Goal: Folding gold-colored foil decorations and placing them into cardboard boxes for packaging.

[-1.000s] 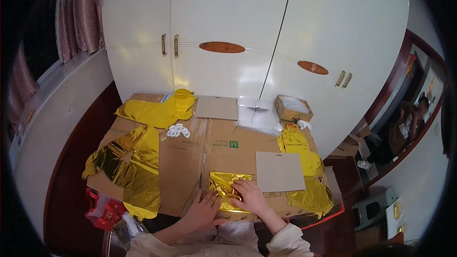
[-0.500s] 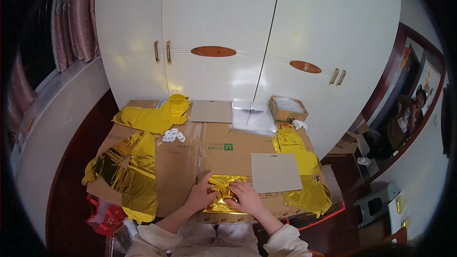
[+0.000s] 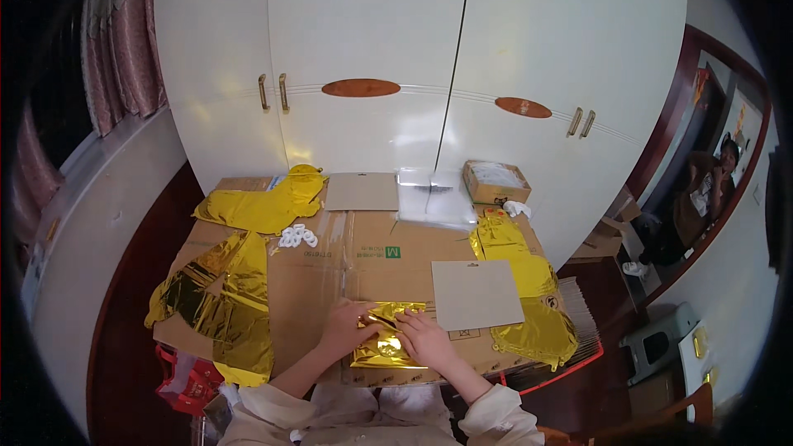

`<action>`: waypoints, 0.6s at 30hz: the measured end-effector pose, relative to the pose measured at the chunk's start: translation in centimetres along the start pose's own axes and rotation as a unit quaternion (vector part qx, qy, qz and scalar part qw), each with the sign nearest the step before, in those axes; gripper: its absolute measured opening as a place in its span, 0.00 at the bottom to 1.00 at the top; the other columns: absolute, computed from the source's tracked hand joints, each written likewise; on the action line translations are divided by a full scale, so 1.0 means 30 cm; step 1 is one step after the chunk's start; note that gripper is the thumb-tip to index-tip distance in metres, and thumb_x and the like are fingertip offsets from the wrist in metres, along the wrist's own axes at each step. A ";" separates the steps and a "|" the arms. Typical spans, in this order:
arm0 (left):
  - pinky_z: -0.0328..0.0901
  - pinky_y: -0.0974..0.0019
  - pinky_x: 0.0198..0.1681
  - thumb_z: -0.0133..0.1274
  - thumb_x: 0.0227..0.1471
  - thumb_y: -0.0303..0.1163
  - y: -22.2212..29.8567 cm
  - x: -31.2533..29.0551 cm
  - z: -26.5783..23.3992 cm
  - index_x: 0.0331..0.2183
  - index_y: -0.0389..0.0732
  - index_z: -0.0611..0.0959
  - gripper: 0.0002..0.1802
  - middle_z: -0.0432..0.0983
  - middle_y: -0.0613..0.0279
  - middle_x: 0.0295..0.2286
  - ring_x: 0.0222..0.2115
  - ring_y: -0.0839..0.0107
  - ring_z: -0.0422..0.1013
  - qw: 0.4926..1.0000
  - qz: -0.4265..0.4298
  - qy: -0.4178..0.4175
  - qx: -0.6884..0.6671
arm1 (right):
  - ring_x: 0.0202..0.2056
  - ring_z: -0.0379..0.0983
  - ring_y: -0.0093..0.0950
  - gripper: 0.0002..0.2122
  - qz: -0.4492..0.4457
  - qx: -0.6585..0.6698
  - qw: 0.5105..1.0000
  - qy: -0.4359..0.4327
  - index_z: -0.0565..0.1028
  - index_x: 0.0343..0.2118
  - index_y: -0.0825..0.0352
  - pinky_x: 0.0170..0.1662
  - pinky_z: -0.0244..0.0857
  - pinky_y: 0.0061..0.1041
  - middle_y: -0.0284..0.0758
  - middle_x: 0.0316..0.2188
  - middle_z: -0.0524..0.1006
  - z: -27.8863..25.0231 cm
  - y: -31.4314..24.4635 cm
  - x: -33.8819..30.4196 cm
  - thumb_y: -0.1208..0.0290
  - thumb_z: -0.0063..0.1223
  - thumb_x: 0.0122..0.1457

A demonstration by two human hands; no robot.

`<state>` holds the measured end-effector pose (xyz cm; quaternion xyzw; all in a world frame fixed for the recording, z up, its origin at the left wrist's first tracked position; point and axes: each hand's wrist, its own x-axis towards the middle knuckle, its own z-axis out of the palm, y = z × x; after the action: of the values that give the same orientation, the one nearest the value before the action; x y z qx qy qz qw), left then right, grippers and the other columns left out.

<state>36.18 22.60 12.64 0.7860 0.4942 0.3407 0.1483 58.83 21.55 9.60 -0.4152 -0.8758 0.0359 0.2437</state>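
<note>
A gold foil balloon, folded into a flat, shiny rectangle, lies at the near edge of the cardboard-covered table in front of me. My left hand is closed on its upper left part, fingers bent and fingertips on a raised fold. From the other side my right hand grips the same fold, its fingertips close to those of the left. The fingertips partly hide the fold between them. Just beyond my right hand lies a grey card with a hang hole, its lower left corner close to my fingers.
Flat gold foil balloons cover the left side, and more balloons the right. White rings, another grey card, clear plastic bags and a small carton sit farther back. A person sits beyond the doorway.
My left hand has shifted up and its fingers have closed in on the foil. Both hands have drawn together, and the foil's upper part is now raised in a fold.
</note>
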 end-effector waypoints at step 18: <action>0.59 0.62 0.41 0.60 0.44 0.38 -0.015 0.159 0.001 0.26 0.49 0.79 0.07 0.73 0.73 0.25 0.33 0.74 0.71 0.924 0.344 0.048 0.158 | 0.49 0.72 0.44 0.15 0.058 0.073 0.995 0.035 0.72 0.49 0.69 0.57 0.64 0.40 0.47 0.47 0.75 0.018 0.007 -0.005 0.69 0.51 0.60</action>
<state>37.23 27.01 14.20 0.9037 0.2471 0.3256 -0.1277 58.82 21.64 9.02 -0.4472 -0.8362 0.0998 0.3013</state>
